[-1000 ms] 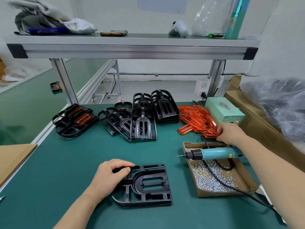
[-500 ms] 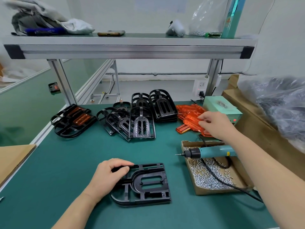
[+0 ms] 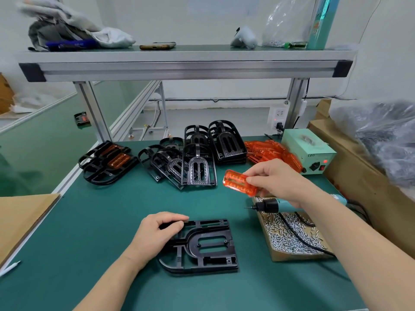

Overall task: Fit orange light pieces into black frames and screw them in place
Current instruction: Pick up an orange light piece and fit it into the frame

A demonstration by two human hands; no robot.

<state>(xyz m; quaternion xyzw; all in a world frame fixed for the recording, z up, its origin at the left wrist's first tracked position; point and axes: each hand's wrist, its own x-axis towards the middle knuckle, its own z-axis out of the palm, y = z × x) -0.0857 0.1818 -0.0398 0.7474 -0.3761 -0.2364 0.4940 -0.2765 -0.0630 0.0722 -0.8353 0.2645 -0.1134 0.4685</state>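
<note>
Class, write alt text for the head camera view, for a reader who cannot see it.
A person's right hand pinches an orange light piece above a green workbench while the left hand holds a black frame flat on it. An electric screwdriver rests on a box of screws at right; more frames and orange pieces lie behind.

frame [image 3: 202, 245] front-centre on table [image 3: 89, 232], left hand [image 3: 155, 234] on its left edge | light piece [image 3: 238, 181] in right hand [image 3: 276, 180], behind-right of frame | screw box [image 3: 292, 239] right of frame, driver [image 3: 269, 204] across its rear | frame stack [image 3: 197, 158] behind | light-piece pile [image 3: 269, 151] right of stack
</note>
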